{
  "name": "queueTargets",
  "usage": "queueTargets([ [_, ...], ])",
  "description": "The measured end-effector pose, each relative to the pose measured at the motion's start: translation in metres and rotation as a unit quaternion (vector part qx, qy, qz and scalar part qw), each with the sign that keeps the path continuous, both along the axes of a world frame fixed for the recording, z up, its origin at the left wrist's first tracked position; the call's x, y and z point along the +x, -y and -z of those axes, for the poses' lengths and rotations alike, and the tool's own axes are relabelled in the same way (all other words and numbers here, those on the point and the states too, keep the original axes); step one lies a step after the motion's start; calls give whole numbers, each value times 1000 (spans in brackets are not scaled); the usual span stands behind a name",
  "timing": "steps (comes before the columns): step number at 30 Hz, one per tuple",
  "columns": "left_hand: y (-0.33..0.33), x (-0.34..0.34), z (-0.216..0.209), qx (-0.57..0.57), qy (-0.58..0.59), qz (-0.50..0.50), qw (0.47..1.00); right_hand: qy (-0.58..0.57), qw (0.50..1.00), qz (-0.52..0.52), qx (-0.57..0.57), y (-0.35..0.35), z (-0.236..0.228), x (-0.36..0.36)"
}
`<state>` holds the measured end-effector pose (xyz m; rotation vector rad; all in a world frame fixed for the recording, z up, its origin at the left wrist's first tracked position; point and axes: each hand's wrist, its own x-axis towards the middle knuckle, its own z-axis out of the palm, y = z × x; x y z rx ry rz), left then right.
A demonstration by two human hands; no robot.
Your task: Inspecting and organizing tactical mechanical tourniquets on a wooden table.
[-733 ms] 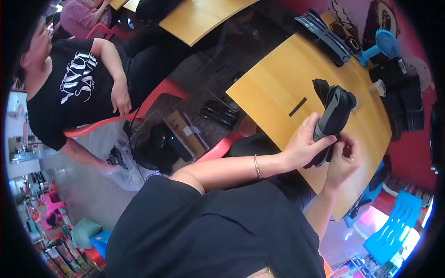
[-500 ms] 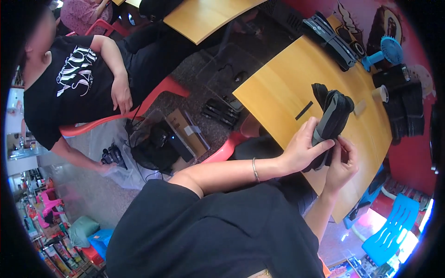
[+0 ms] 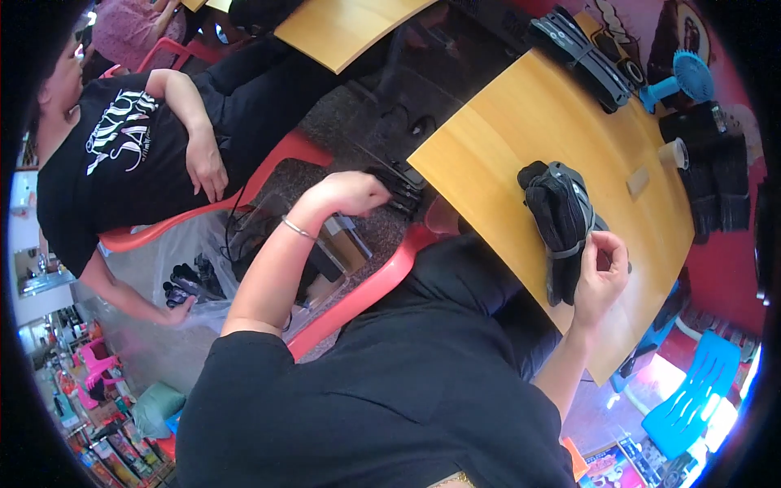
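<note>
- The bundle (image 3: pixel 557 215), black with a grey band round it, is at the near edge of the table (image 3: pixel 496 122); whether it rests fully on the wood or is partly held up cannot be told.
- The right hand (image 3: pixel 604 264) is at the bundle's right side, its grip narrow, thumb and forefinger pinching the grey band (the other fingers are curled in beside them).
- The left hand (image 3: pixel 354 193) is well apart from the bundle, out past the table's left corner, its fingers curled; whether that grip has anything in it cannot be told.
- Just beside the left hand's fingertips in this view is some black gear (image 3: pixel 403 193), lower down and partly hidden; contact cannot be made out.
- A bracelet (image 3: pixel 299 228) circles the left wrist.
- Farther up the table lies a strapped stack (image 3: pixel 579 58), dark and grey, with a blue fan (image 3: pixel 691 77) near it.
- A pale cup (image 3: pixel 674 153) is by the table's right edge, a small tan block (image 3: pixel 637 180) near it.
- To the left, a seated co-worker (image 3: pixel 122 163) in a black T-shirt reaches one hand down by a clear plastic bag (image 3: pixel 150 272) (dark pieces lie there).
- A red chair (image 3: pixel 358 293) is beside the wearer, a blue chair (image 3: pixel 695 394) beyond the table at lower right.
</note>
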<state>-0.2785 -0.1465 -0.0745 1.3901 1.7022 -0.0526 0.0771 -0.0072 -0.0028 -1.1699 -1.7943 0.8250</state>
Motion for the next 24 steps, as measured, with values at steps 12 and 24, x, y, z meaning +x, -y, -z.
queueTargets([
  [12,-20,80,-72,184,340,103,916,50,999,15,15,0,-8,-3],
  [24,-78,252,-54,348,556,-337,676,-22,997,17,77,12,-24,-3],
])
